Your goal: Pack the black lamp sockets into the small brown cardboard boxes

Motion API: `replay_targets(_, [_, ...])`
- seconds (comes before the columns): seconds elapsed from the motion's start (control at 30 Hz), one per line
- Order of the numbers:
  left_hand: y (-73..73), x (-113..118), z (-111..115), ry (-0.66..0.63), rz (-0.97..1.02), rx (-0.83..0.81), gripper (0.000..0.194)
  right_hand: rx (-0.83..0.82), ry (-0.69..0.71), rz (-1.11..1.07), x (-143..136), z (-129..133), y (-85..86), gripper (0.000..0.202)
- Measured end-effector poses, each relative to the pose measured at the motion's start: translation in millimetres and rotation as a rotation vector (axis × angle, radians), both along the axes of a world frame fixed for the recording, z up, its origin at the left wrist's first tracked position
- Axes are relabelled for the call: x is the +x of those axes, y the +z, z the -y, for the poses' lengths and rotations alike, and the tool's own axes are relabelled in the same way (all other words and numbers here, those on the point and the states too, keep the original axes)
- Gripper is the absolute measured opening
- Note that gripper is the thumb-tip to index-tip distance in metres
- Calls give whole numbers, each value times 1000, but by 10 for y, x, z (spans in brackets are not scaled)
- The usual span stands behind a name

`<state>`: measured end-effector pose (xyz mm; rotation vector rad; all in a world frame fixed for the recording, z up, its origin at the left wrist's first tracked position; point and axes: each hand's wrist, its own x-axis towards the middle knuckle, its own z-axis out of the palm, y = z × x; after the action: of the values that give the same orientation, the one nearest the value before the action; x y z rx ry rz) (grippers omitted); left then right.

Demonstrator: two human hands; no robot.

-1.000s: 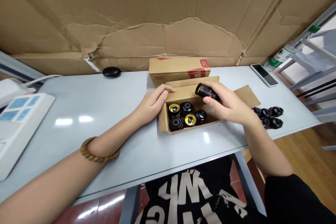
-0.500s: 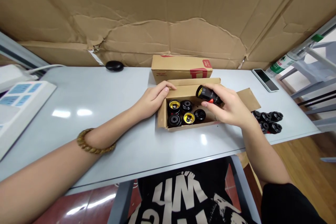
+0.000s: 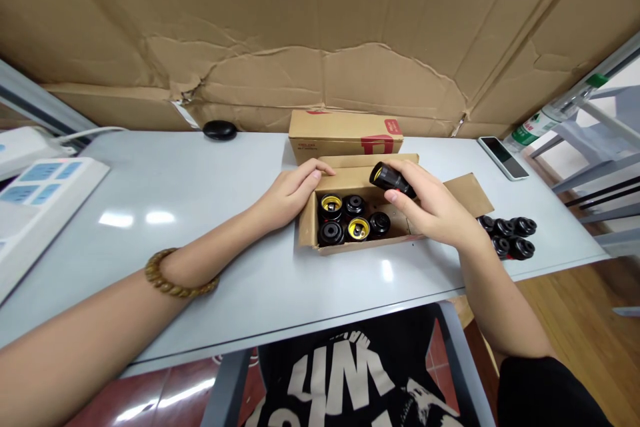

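In my right hand [image 3: 427, 203] is a black flashlight [image 3: 387, 178], held tilted above the right part of an open cardboard box [image 3: 360, 248]. Its wide head, with a yellow ring inside, faces left. My left hand [image 3: 295, 192] is on the box's back left corner, its fingers over the edge. Several similar flashlights [image 3: 331, 233] stand upright in the box's left part, some with yellow-rimmed heads up and others with black ends up. My right hand partly hides the right end of the box.
A closed cardboard box [image 3: 340, 133] with red print stands behind. More black flashlights [image 3: 510, 233] are grouped at the right. Farther back are a phone [image 3: 503, 158] and a bottle [image 3: 540, 123]. A black oval object [image 3: 220, 130] and a white power strip [image 3: 45, 200] are at the left.
My right hand has moved the flashlight slightly left, and its red part shows less now. The left hand keeps its place on the box. The view has shifted a little.
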<state>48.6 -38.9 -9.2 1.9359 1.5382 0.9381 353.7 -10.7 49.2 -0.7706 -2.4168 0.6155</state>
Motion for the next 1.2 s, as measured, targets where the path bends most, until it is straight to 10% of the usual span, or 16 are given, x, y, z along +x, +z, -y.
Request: replay_targets(1.2, [13, -11, 6, -6, -20, -11, 48, 130, -7, 66, 13, -9, 18, 30])
